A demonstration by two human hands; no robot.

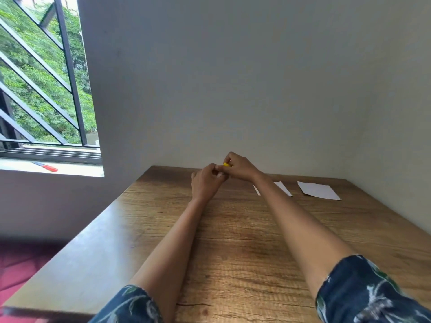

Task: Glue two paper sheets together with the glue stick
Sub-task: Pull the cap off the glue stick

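A wooden desk (245,241) stands in the corner of a plain room, its far edge against a grey wall (233,78); a barred window (42,78) opens onto greenery at the left, and a small red tool (47,167) lies on the sill.

Both arms reach out over the far half of the desk; the left hand (205,183) and the right hand (240,169) meet there, fingertips together, closed around a small yellow item, judged to be the glue stick (226,164); only a sliver of it shows between the fingers, so which hand bears the body and which the cap cannot be told.

Two paper sheets lie flat to the right, near but apart: the first sheet (283,188) is partly hidden behind the right forearm; the second sheet (318,190) lies clear, closer to the side wall.

The step in hand appears to be uncapping or winding out the stick; no glue shows on either sheet yet.

To do it well:
- hold the body firm in one hand; pull the cap straight off with the other, without bending it sideways;
- wind out only a short length of glue, since a long column is likely to snap under pressure;
- set the cap on bare desk, away from the sheets;
- bring the stick to the nearer sheet and steady that sheet with the free hand before the first stroke.
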